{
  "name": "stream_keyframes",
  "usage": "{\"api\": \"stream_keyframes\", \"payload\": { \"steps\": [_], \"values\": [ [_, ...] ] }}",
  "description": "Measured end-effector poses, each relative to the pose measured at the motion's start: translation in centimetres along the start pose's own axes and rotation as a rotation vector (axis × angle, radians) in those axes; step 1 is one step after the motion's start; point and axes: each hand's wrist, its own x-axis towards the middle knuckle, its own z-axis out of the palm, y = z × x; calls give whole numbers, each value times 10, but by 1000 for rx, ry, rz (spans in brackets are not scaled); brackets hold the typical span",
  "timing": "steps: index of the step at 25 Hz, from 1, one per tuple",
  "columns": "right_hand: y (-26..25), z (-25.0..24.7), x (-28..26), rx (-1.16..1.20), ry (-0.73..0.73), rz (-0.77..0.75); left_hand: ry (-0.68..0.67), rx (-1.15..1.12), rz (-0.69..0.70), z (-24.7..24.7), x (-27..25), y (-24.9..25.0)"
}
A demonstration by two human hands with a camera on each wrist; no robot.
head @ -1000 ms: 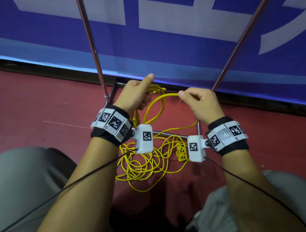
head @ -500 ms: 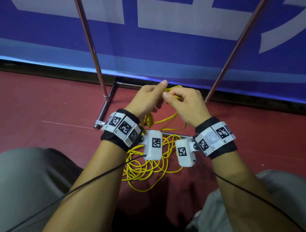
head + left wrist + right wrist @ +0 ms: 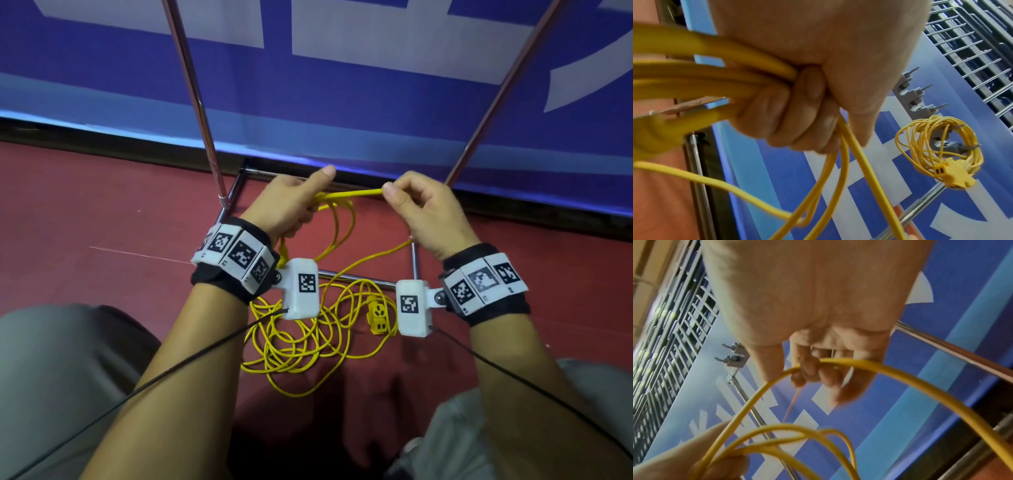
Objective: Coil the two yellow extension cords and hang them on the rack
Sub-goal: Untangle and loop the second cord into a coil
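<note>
My left hand (image 3: 291, 205) grips several loops of a yellow extension cord (image 3: 337, 219) in its fist (image 3: 797, 104). A taut stretch of that cord (image 3: 356, 194) runs to my right hand (image 3: 421, 209), whose curled fingers (image 3: 812, 369) hold it. The rest of the cord lies in a loose tangle (image 3: 301, 335) on the red floor below my wrists, with its yellow socket end (image 3: 376, 313) beside it. In the left wrist view, a second yellow cord (image 3: 937, 146) hangs coiled on a grey hook of the rack (image 3: 920, 100).
Two slanted metal rack poles (image 3: 195, 102) (image 3: 503, 89) rise from a floor frame (image 3: 356, 275) in front of a blue and white banner (image 3: 342, 85). My knees in grey trousers (image 3: 61, 377) flank the tangle. A wire grid (image 3: 978, 48) stands above the hooks.
Half a second ago my hands met at the coil. Now the right hand has drawn away to the right, pulling a fresh length of cord taut from the left fist.
</note>
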Motion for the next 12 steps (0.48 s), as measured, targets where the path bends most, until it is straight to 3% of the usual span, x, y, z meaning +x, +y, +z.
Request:
{"api": "stream_keyframes", "payload": {
  "steps": [4, 8, 12],
  "values": [
    [-16, 17, -4, -135, -40, -95, -123, 82, -6, 23, -3, -3],
    [-12, 25, -5, -142, -22, -127, 33, 62, 101, 26, -2, 1],
    [5, 11, -6, -499, -177, 9, 101, -106, 77, 12, 1, 4]
  ]
}}
